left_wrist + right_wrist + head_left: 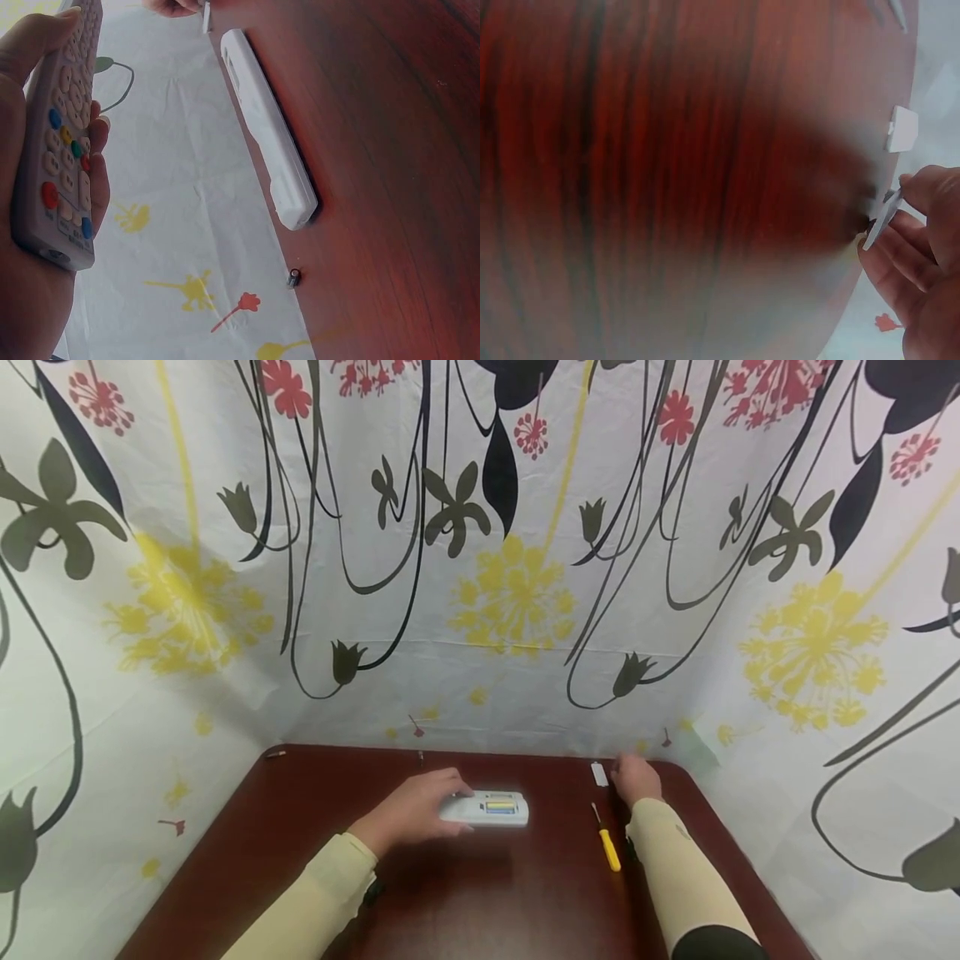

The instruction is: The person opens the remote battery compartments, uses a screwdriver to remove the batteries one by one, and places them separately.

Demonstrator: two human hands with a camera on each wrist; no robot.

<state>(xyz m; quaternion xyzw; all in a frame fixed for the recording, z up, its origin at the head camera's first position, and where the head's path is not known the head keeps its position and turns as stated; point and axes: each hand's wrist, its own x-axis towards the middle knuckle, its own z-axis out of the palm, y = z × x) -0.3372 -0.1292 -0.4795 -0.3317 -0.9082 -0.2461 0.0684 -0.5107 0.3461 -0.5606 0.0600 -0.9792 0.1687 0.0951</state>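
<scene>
In the head view my left hand (416,810) grips the left end of a white remote control (450,814), back side up. Its battery compartment is open, with batteries (501,807) showing inside. The left wrist view shows the button face of this remote (64,150), with thumb and fingers around its edges. Over at the back right, my right hand (637,779) pinches a thin, flat, pale piece (885,217) between thumb and fingers, close over the table edge. Near those fingers lies a small white cover (599,774).
A yellow-handled screwdriver (609,850) lies left of my right forearm. In the left wrist view a long white casing (270,135) rests on the dark red table (390,225). One small object (421,757) sits at the back edge, another (276,753) at the back-left corner. A patterned curtain (420,710) surrounds the table.
</scene>
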